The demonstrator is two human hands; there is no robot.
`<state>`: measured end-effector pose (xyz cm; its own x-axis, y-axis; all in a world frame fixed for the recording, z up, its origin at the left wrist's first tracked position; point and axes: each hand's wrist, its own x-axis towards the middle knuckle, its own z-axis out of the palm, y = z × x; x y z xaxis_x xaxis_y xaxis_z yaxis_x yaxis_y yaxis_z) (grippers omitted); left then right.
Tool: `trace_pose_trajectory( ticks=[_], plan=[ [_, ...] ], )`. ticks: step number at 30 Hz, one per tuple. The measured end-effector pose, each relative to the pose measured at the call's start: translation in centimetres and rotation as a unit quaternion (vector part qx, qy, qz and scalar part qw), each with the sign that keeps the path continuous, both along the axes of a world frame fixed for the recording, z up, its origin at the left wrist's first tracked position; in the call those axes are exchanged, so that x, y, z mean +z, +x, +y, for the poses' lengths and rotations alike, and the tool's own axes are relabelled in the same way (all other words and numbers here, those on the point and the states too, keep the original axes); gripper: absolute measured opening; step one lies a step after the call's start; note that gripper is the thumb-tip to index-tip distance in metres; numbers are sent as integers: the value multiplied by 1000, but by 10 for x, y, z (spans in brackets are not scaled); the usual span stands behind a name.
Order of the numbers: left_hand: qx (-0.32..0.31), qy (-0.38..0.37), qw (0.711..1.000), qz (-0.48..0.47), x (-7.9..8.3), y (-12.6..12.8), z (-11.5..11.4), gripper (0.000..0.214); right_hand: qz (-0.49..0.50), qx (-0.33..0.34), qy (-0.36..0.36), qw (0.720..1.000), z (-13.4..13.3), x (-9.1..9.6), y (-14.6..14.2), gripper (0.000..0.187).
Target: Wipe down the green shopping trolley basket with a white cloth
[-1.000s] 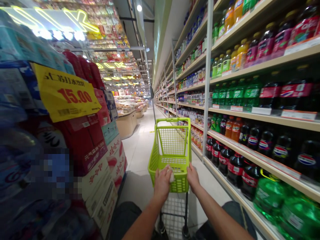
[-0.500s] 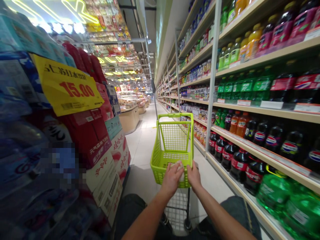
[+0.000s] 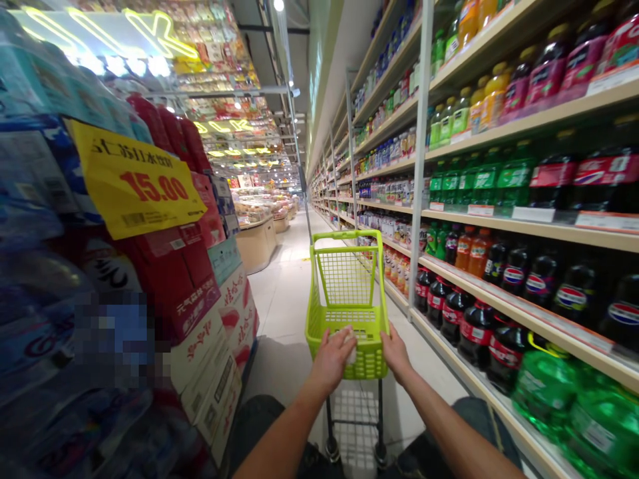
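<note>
A lime-green shopping cart [image 3: 347, 293] stands in front of me in a supermarket aisle, its basket showing nothing inside. My left hand [image 3: 333, 358] is closed over the near rim of the basket, with a small white wad [image 3: 350, 346] under its fingers. My right hand [image 3: 395, 352] grips the same rim at its right corner. Both forearms reach up from the bottom of the picture.
Shelves of soda bottles [image 3: 504, 279] run along the right. On the left rise stacked red and white drink cartons [image 3: 210, 313] with a yellow 15.00 price sign [image 3: 137, 179]. The pale tiled aisle [image 3: 289, 279] runs ahead toward distant display counters [image 3: 254, 243].
The cart and my view have shifted a little along the aisle. My two hands, close together half a second ago, sit slightly further apart on the rim.
</note>
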<state>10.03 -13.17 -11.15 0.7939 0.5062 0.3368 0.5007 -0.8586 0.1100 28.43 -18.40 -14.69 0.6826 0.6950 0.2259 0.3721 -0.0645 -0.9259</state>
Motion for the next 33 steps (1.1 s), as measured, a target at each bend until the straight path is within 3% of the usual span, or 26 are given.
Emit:
trace_pose_trajectory(
  ticks=[6, 8, 14, 19, 23, 27, 30, 33],
  plan=[
    [61, 12, 998, 9, 9, -32, 20, 41, 104, 67, 20, 992, -9, 11, 15, 55],
    [51, 5, 998, 19, 13, -38, 24, 39, 120, 81, 38, 989, -11, 13, 18, 55],
    [6, -20, 1000, 17, 8, -20, 8, 33, 86, 99, 37, 991, -11, 8, 38, 47],
    [7, 15, 1000, 10, -8, 2, -3, 34, 30, 22, 18, 999, 1, 20, 57, 43],
    [-61, 56, 997, 6, -12, 14, -3, 34, -127, -35, 7, 991, 2, 31, 28, 46],
    [-88, 68, 994, 17, 0, 1, 9, 37, -354, 62, -40, 932, -16, 20, -9, 41],
    [-34, 57, 998, 23, 17, -14, 25, 39, -431, 110, -60, 894, -30, 14, -7, 35],
    [65, 37, 997, 12, 31, -13, 34, 39, -453, 111, -66, 882, -32, 23, 8, 34]
  ],
)
